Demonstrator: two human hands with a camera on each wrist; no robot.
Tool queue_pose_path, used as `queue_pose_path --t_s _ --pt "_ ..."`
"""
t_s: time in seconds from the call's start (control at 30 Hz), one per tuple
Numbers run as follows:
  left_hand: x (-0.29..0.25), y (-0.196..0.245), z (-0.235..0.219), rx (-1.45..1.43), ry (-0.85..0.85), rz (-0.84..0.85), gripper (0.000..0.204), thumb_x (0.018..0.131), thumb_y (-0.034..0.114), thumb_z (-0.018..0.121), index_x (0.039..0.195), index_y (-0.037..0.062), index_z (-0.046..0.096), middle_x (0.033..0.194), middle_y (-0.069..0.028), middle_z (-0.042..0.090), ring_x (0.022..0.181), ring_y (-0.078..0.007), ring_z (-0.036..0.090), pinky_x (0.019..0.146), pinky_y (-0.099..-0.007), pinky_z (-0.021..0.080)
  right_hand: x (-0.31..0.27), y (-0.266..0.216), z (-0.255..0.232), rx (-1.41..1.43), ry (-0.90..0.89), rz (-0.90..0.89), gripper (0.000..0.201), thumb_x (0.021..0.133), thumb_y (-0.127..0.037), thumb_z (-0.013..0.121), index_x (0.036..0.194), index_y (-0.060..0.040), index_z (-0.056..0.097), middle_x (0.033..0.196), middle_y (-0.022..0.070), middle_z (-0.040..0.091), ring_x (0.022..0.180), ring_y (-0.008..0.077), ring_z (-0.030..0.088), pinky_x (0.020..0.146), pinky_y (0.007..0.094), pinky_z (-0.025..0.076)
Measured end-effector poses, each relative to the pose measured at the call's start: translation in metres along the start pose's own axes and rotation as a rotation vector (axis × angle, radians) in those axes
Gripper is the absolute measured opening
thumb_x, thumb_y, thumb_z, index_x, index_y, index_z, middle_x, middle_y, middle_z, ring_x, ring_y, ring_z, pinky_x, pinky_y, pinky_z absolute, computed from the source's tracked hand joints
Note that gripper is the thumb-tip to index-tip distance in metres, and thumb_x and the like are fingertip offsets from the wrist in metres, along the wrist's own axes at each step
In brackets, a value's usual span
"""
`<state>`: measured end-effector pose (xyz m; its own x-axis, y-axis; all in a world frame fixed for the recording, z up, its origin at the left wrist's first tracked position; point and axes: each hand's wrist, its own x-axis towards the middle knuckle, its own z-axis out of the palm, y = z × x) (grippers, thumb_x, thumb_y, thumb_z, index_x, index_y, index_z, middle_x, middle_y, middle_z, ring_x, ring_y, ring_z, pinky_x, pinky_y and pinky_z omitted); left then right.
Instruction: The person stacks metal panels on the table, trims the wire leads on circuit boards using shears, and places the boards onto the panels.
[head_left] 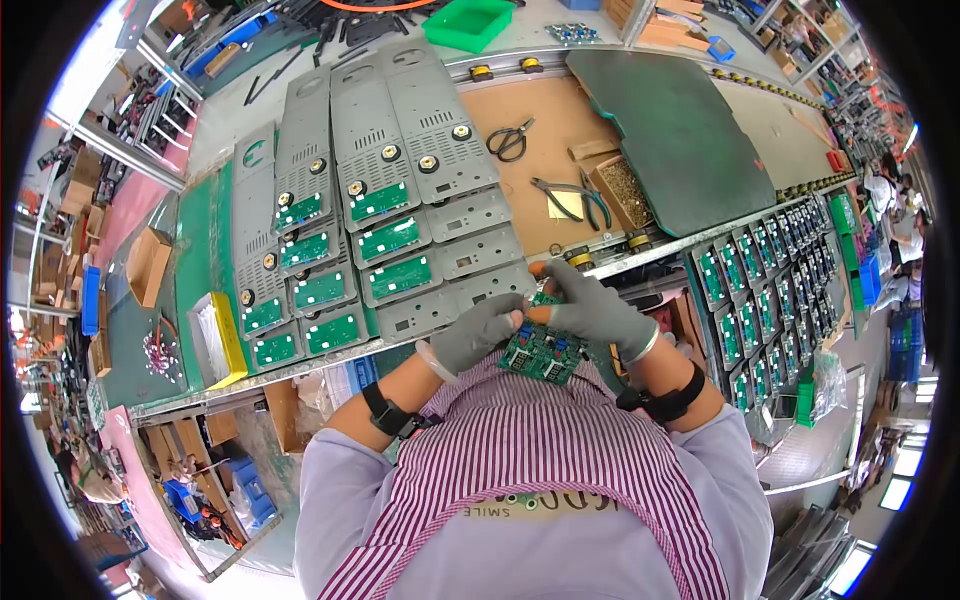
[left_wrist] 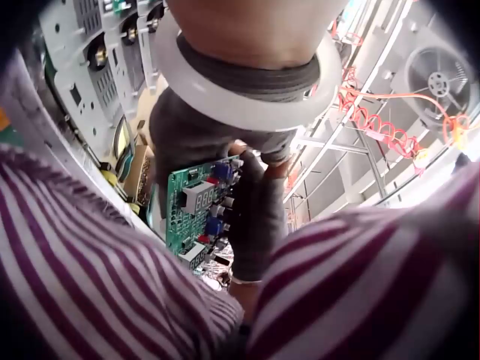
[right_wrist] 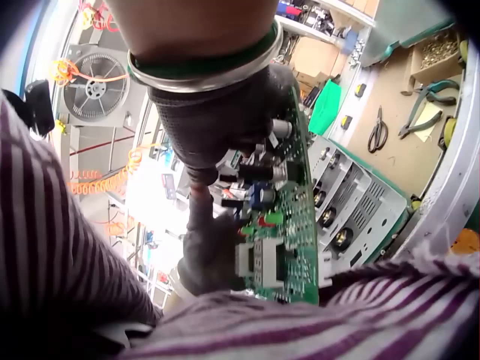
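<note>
A green circuit board with digit displays, blue parts and short shafts is held in front of the striped apron. My left hand, in a grey glove with bare fingertips, grips its upper left edge. At the upper right edge my gloved right hand holds the same board, thumb and fingers around it. Seen from the right wrist, the board stands on edge beside the right hand, and bare fingertips of both hands meet near the shafts. The left wrist view shows the displays on the board facing outward.
Grey metal panels with green boards lie in rows on the bench. Scissors, pliers and a box of small parts lie beyond my hands. A dark green mat and a rack of boards are to the right.
</note>
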<state>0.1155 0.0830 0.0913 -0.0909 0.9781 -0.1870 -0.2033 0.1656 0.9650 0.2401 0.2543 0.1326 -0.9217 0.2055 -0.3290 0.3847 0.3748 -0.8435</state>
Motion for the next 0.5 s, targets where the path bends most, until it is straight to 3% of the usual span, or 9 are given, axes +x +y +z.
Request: queue_pose_path --t_s 0.07,0.17,0.2,0.4,0.47,0.5 --pt "0.002 -0.012 0.005 -0.073 0.002 -0.013 0.056 0.087 0.042 0.052 0.117 -0.0051 0.050 0.101 -0.0098 0.056 0.095 -0.0163 0.052 0.087 -0.0292 0.041 -0.002 0.006 -0.014 0.288 -0.059 -0.021 0.068 0.077 -0.037 0.065 0.127 0.0006 0.040 0.095 0.0073 0.051 0.086 0.0143 0.052 0.075 0.0260 0.044" --pt "0.006 -0.014 0.021 -0.209 0.022 -0.084 0.055 0.087 0.038 0.053 0.120 -0.0057 0.048 0.106 -0.0094 0.057 0.097 -0.0146 0.052 0.087 -0.0286 0.041 -0.004 0.008 -0.015 0.339 -0.080 -0.076 0.063 0.081 -0.032 0.062 0.128 0.0024 0.038 0.096 0.0079 0.050 0.086 0.0142 0.052 0.076 0.0253 0.043" --pt "0.007 -0.010 0.021 -0.225 0.018 -0.122 0.055 0.087 0.037 0.053 0.120 -0.0058 0.048 0.107 -0.0094 0.057 0.097 -0.0144 0.052 0.087 -0.0284 0.041 -0.003 0.010 -0.016 0.409 -0.141 -0.039 0.062 0.083 -0.030 0.059 0.130 0.0023 0.035 0.105 0.0077 0.047 0.101 0.0148 0.047 0.089 0.0275 0.038" --pt "0.016 -0.004 0.034 -0.311 0.144 -0.204 0.044 0.089 0.027 0.051 0.118 -0.0064 0.047 0.107 -0.0100 0.058 0.090 -0.0136 0.058 0.081 -0.0257 0.047 -0.006 0.016 -0.026 0.486 0.029 -0.065 0.065 0.084 -0.037 0.060 0.129 0.0027 0.037 0.111 0.0101 0.049 0.104 0.0149 0.048 0.091 0.0268 0.038" --pt "0.018 -0.010 0.032 -0.418 0.187 -0.147 0.042 0.090 0.025 0.050 0.119 -0.0057 0.046 0.108 -0.0104 0.058 0.091 -0.0142 0.059 0.079 -0.0260 0.049 -0.006 0.028 -0.036 0.512 0.158 -0.069 0.068 0.082 -0.041 0.062 0.128 0.0031 0.039 0.108 0.0093 0.052 0.101 0.0152 0.050 0.089 0.0268 0.040" --pt "0.019 -0.014 0.032 -0.472 0.210 -0.117 0.041 0.091 0.024 0.049 0.119 -0.0053 0.046 0.108 -0.0107 0.058 0.091 -0.0145 0.060 0.079 -0.0262 0.049 -0.013 0.035 -0.037 0.629 0.115 -0.015 0.064 0.082 -0.036 0.062 0.126 0.0039 0.040 0.109 0.0101 0.053 0.099 0.0156 0.052 0.087 0.0269 0.041"
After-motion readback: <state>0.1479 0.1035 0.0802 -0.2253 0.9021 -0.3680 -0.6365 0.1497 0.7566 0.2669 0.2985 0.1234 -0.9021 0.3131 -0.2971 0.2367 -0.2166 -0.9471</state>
